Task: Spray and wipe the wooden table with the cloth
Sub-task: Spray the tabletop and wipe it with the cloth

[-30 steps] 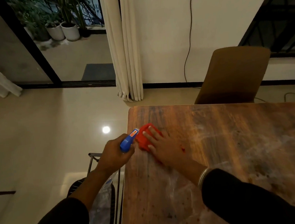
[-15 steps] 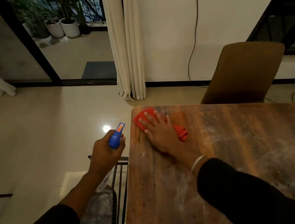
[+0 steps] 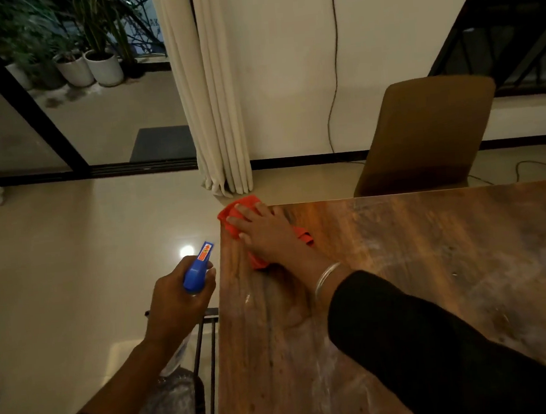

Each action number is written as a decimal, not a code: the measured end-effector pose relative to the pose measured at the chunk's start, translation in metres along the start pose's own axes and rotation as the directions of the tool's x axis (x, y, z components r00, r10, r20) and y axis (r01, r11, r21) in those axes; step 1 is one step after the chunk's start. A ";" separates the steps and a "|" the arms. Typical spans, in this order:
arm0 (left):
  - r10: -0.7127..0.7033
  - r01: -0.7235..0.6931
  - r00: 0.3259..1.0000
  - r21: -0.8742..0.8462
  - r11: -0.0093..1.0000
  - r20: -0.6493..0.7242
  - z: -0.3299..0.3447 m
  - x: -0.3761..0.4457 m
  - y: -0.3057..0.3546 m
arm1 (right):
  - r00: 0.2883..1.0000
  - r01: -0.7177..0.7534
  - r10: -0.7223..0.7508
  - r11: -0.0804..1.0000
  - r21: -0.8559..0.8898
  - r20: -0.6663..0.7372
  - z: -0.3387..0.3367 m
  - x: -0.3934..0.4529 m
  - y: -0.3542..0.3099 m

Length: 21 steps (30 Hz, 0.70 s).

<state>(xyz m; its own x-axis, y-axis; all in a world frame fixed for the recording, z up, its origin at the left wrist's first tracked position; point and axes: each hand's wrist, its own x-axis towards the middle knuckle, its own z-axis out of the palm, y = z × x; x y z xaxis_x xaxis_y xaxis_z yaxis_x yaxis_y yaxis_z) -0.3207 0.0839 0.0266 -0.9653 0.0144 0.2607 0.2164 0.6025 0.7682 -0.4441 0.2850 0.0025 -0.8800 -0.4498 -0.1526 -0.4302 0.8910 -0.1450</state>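
wiping far corner of tabletop (image 3: 401,278): right hand (image 3: 268,231) flat on red cloth (image 3: 233,221), left grip (image 3: 177,296) closed round spray bottle (image 3: 197,273); best keeping palm pressure even, cloth from slipping over edge.

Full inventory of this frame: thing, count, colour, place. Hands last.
wooden table: 1, brown with whitish streaks, right and centre
red cloth: 1, at the table's far left corner, overhanging the edge
blue spray bottle: 1, orange label on nozzle, held left of the table, off its edge
brown chair: 1, behind the table's far edge
cream curtain: 1, hanging by the wall
black cable: 1, down the wall
white plant pots: several, outside the glass door
dark doormat: 1, beyond the door track
black metal rack: 1, left of the table, bottom
silver bangle: 1, right wrist
left hand: gripping the bottle
right hand: flat on the cloth
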 end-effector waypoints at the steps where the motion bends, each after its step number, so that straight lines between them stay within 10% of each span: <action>1: 0.007 -0.007 1.000 0.001 1.000 0.011 0.001 0.001 0.002 | 0.997 -0.063 0.062 0.998 -0.015 -0.052 -0.002 -0.012 0.025; 9: 0.033 -0.032 0.999 -0.025 0.999 0.032 -0.006 0.005 0.016 | 0.732 -0.663 0.672 0.740 0.112 -0.108 -0.011 -0.132 0.164; 16: 0.015 -0.015 0.995 0.009 1.000 0.100 -0.004 -0.015 0.025 | 0.969 -0.234 0.241 0.965 0.122 -0.050 0.041 -0.105 -0.081; 21: 0.053 -0.052 0.991 -0.005 0.999 0.124 -0.011 -0.028 0.038 | 0.987 -0.118 0.127 0.989 0.094 -0.101 0.046 -0.149 -0.054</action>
<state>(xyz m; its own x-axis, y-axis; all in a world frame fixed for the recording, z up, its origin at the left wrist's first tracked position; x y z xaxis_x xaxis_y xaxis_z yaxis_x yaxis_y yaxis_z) -0.2838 0.0974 0.0548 -0.9632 0.1448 0.2263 0.2674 0.5968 0.7565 -0.2807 0.3008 -0.0119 -0.9434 -0.3240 -0.0705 -0.3025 0.9281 -0.2171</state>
